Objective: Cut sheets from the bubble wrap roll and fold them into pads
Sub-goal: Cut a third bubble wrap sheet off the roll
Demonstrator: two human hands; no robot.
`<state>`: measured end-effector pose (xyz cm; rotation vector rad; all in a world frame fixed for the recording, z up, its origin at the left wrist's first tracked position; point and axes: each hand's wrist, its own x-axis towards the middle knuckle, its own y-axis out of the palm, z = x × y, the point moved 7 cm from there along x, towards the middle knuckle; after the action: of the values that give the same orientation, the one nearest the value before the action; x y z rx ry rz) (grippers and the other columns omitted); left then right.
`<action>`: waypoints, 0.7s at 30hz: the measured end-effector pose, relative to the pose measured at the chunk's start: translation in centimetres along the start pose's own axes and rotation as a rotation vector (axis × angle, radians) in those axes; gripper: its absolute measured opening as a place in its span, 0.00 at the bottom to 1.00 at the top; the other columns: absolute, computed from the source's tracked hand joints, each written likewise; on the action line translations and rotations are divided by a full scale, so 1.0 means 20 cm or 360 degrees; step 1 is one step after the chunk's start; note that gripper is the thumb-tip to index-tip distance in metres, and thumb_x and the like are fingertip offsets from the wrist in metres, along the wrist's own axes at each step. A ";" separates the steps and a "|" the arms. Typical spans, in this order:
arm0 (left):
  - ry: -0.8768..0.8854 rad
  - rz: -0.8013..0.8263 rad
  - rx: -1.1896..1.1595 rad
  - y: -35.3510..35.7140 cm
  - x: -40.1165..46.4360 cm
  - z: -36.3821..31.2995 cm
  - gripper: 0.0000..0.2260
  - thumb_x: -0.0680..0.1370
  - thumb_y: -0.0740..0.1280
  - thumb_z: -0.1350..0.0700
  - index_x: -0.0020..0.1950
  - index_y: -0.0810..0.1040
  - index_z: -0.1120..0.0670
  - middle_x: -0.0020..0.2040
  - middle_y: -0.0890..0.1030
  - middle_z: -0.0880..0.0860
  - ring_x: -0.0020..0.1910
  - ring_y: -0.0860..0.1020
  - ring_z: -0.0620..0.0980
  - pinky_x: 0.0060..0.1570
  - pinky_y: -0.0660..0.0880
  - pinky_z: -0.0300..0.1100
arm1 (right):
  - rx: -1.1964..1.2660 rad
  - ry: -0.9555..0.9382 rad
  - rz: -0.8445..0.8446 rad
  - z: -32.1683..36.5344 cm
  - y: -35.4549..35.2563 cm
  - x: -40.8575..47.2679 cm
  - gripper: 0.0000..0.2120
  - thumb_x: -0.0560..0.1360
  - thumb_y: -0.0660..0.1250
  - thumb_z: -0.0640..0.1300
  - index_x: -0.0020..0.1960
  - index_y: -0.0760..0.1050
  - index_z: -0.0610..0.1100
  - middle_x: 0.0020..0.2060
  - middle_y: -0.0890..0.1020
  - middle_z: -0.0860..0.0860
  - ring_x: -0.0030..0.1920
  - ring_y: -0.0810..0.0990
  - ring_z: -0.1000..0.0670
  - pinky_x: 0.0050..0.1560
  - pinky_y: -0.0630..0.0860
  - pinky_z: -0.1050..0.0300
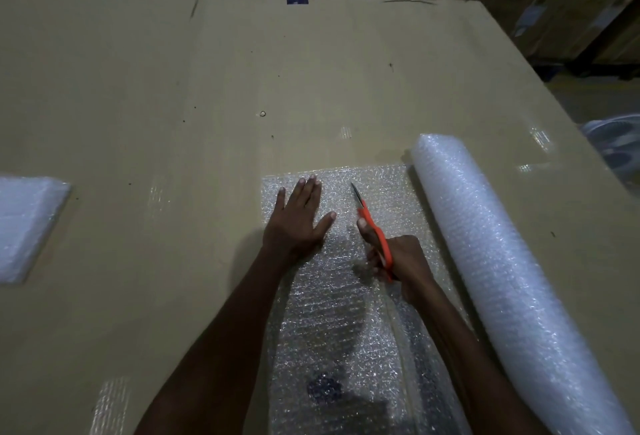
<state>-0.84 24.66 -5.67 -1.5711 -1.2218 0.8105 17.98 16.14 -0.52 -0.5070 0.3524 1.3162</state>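
Left hand (298, 218) flat, fingers spread, left of the scissors (372, 223); right hand (398, 260) apparently curled round their handles.

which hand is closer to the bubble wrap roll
Right. The right hand, holding the scissors, is just left of the roll; the left hand lies flat farther left.

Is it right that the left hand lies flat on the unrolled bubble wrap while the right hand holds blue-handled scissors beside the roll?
Not quite: the head view shows the scissors in the right hand have orange handles, not blue. The left hand does lie flat on the unrolled bubble wrap, beside the roll.
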 end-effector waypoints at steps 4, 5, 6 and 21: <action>-0.0015 0.0000 -0.0027 0.00 0.00 0.00 0.32 0.83 0.48 0.36 0.82 0.48 0.52 0.81 0.46 0.49 0.80 0.43 0.45 0.78 0.40 0.53 | -0.0022 -0.0034 0.0041 0.03 0.04 0.01 0.29 0.65 0.78 0.64 0.34 0.81 0.36 0.27 0.80 0.41 0.26 0.75 0.48 0.29 0.68 0.59; -0.0018 0.0000 -0.0028 0.00 0.00 0.00 0.32 0.83 0.48 0.36 0.82 0.48 0.52 0.81 0.46 0.49 0.80 0.43 0.45 0.78 0.40 0.53 | -0.0022 -0.0041 0.0040 0.04 0.04 0.01 0.28 0.65 0.78 0.63 0.35 0.81 0.36 0.27 0.80 0.41 0.25 0.75 0.48 0.28 0.68 0.60; -0.0019 0.0000 -0.0030 0.00 0.00 0.00 0.32 0.83 0.48 0.36 0.82 0.48 0.52 0.81 0.46 0.49 0.80 0.43 0.45 0.78 0.40 0.53 | -0.0020 -0.0041 0.0032 0.04 0.04 0.01 0.28 0.65 0.78 0.62 0.35 0.81 0.36 0.28 0.80 0.42 0.24 0.76 0.48 0.28 0.69 0.62; -0.0021 -0.0005 -0.0053 0.00 0.00 0.00 0.32 0.82 0.48 0.36 0.82 0.48 0.51 0.81 0.46 0.49 0.80 0.43 0.45 0.78 0.40 0.53 | 0.0064 -0.0022 0.0053 0.05 0.06 0.05 0.25 0.66 0.79 0.58 0.35 0.81 0.35 0.29 0.79 0.41 0.24 0.74 0.49 0.27 0.72 0.60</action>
<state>-0.88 24.57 -5.60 -1.5921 -1.2528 0.8033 17.05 17.65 -0.42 -0.4597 0.3763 1.3416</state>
